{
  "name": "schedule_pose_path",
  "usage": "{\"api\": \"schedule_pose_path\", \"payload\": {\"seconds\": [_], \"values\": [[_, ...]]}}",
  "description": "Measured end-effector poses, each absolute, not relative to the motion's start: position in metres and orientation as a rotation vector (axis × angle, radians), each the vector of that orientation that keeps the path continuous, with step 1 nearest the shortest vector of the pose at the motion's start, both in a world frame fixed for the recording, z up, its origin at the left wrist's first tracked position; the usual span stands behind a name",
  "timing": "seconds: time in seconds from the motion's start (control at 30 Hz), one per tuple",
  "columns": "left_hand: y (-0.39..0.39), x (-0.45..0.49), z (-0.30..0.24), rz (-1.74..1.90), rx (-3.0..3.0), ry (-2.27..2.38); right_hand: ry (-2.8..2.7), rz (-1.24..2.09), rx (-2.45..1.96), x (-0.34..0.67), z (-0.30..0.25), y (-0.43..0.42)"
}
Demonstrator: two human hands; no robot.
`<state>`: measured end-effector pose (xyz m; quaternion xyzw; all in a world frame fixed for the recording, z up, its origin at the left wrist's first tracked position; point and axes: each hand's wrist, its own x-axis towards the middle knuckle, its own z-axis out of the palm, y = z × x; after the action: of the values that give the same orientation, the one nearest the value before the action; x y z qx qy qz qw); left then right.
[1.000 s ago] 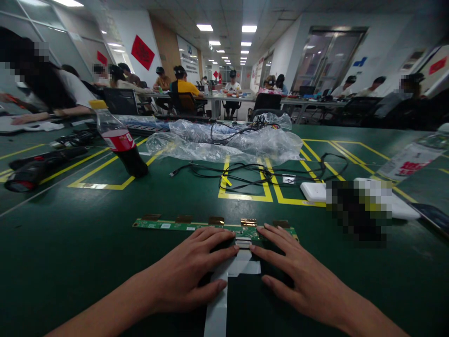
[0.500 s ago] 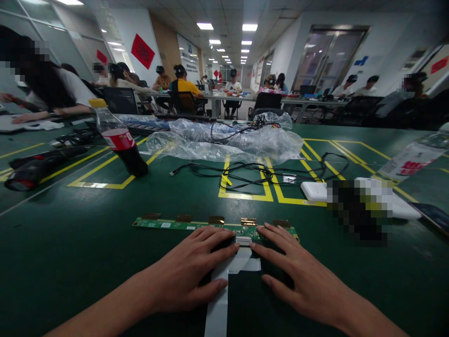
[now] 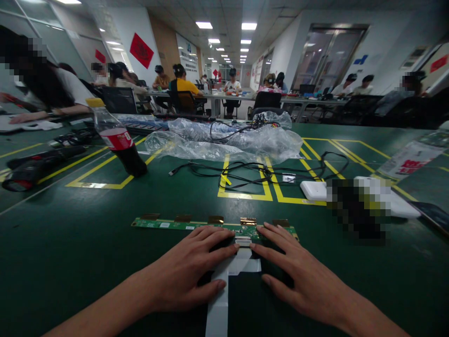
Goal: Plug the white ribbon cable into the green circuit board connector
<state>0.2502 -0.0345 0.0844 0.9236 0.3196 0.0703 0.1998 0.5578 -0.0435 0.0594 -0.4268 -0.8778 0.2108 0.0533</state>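
A long, narrow green circuit board point(image 3: 161, 224) with brown-gold film tabs along its far edge lies on the table. At its near edge is a small white connector point(image 3: 243, 241), and the end of a white flat ribbon cable point(image 3: 218, 304) reaches it; whether that end is seated I cannot tell. My left hand point(image 3: 191, 267) rests with fingers apart, its fingertips over the board and beside the connector, its thumb on the cable. On the other side, my right hand point(image 3: 298, 269) spreads its fingers, the tips on the board and by the connector's right end.
A cola bottle point(image 3: 121, 145) stands on the green table point(image 3: 87, 252), left of crumpled clear plastic wrap point(image 3: 228, 140). Black cables point(image 3: 242, 173) lie beyond the board. White cases point(image 3: 314, 190) and a clear bottle point(image 3: 410, 157) are at right. A black tool point(image 3: 38, 168) lies far left.
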Motion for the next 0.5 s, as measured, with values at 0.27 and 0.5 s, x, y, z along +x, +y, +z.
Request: {"api": "schedule_pose_path", "payload": {"seconds": [0.27, 0.5], "values": [[-0.0354, 0.2505, 0.0804, 0.209, 2.595, 0.895, -2.659, 0.635, -1.3, 0.557, 0.0578, -0.0432], [-0.0362, 0.2525, 0.0815, 0.199, 2.624, 0.902, -2.711, 0.599, -1.316, 0.5557, 0.0598, -0.0444]]}}
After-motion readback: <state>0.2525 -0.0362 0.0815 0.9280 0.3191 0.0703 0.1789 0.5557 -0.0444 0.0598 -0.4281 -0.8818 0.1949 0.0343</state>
